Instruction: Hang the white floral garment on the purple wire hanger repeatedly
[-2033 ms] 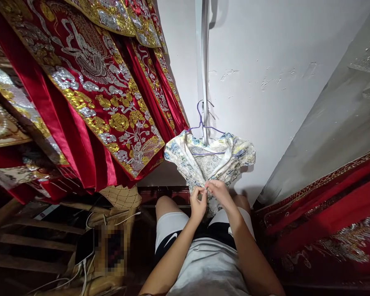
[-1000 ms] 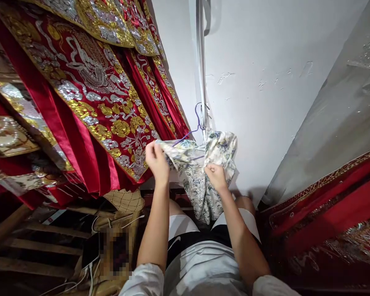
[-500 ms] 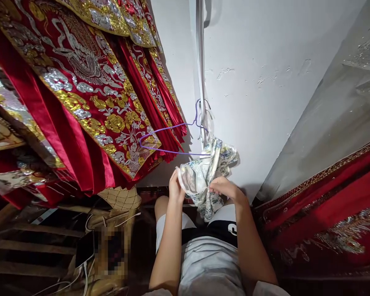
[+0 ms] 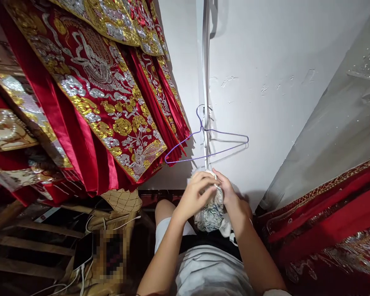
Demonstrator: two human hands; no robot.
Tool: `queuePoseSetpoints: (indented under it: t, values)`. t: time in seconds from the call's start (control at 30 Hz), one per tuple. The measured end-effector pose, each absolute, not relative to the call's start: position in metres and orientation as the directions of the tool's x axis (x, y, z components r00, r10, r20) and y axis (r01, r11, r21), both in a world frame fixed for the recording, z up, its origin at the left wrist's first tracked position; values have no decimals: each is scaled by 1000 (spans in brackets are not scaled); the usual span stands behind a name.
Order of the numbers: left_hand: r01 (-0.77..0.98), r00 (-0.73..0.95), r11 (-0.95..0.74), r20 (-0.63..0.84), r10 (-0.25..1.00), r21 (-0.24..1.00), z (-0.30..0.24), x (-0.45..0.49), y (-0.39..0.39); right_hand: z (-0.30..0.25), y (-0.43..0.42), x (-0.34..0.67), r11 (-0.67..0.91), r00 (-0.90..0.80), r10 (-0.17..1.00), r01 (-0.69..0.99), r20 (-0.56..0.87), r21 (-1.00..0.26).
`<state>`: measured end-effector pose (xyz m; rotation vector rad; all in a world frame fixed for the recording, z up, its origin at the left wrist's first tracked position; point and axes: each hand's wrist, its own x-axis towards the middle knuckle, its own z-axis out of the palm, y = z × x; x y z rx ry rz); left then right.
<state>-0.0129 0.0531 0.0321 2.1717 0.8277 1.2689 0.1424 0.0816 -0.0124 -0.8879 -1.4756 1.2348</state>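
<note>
A small white garment with a blue and yellow flower print (image 4: pixel 211 211) is bunched up between both my hands, just below a bare purple wire hanger (image 4: pixel 209 142). My left hand (image 4: pixel 195 193) is closed over the top of the bundle. From the right side, my right hand (image 4: pixel 228 193) grips the same cloth. The hanger hangs empty on a white strip (image 4: pixel 206 61) that runs down the white wall, a little above my fingers.
Red robes with gold and silver embroidery (image 4: pixel 95 90) hang at the left. More red embroidered cloth (image 4: pixel 327 222) lies at the right under a grey sheet (image 4: pixel 342 115). A phone on a cable (image 4: pixel 84 248) and a woven bag (image 4: pixel 121 199) sit at the lower left.
The garment came off the hanger: first its left shoulder, then all of it. My hands drew it down and bunched it together. The hanger now hangs bare and level.
</note>
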Motion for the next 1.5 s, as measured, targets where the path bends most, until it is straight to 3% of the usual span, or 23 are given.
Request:
queuePoseSetpoints:
  t: [0.03, 0.07, 0.1, 0.2, 0.27, 0.33, 0.43, 0.5, 0.63, 0.73, 0.77, 0.83, 0.93, 1.0, 1.07, 1.13, 1.23, 1.37, 1.5]
  values:
    - [272, 333, -690, 608, 721, 671, 34, -20, 59, -6, 85, 137, 106, -259, 955, -165, 147, -981]
    - [269, 292, -675, 610, 737, 687, 35, -28, 65, 1, 89, 134, 102, -298, 947, -77, 121, -992]
    - [249, 283, -653, 591, 755, 715, 34, -36, 72, 9, 92, 132, 31, -380, 922, -108, 70, -994]
    - [163, 445, -562, 448, 775, 811, 28, -62, 87, 36, 99, 138, -169, -591, 805, -147, -50, -974]
    - [214, 608, -477, 265, 748, 853, 23, -78, 91, 53, 105, 149, -141, -600, 798, -116, -44, -983]
    - [344, 679, -423, 89, 728, 839, 23, -95, 92, 67, 114, 162, 38, -520, 854, -9, 37, -999]
    - [498, 697, -413, -69, 714, 762, 29, -117, 90, 76, 134, 174, 331, -389, 890, 192, 238, -924]
    - [609, 684, -432, -165, 711, 665, 31, -126, 87, 71, 148, 176, 422, -316, 889, 281, 332, -862]
    - [863, 482, -409, -244, 841, 298, 25, -129, 79, 47, 167, 173, 470, -222, 883, 441, 415, -765]
    - [920, 386, -349, -263, 884, 180, 22, -128, 82, 35, 172, 178, 447, -231, 893, 559, 386, -699]
    - [917, 389, -343, -271, 880, 204, 23, -128, 85, 34, 172, 182, 441, -236, 896, 580, 377, -685]
    - [844, 498, -373, -306, 811, 386, 26, -127, 92, 36, 169, 193, 459, -249, 887, 583, 390, -670]
    - [562, 784, -334, -359, 507, 757, 22, -121, 97, 45, 161, 207, 497, -254, 864, 569, 434, -656]
    - [474, 859, -271, -373, 350, 838, 13, -117, 96, 50, 156, 212, 498, -259, 864, 571, 432, -653]
    - [582, 799, -302, -463, 383, 755, 5, -117, 97, 53, 152, 214, 487, -276, 872, 573, 404, -659]
    - [774, 625, -362, -531, 572, 521, 6, -123, 101, 55, 149, 215, 469, -282, 882, 588, 377, -659]
    - [911, 412, -359, -415, 811, 202, 25, -137, 112, 58, 146, 218, 451, -273, 891, 637, 364, -625]
    - [961, 265, -275, -233, 936, -10, 61, -143, 115, 61, 146, 225, 466, -280, 879, 677, 386, -570]
    - [967, 199, -223, -184, 963, -125, 75, -130, 104, 61, 146, 231, 454, -263, 880, 706, 395, -543]
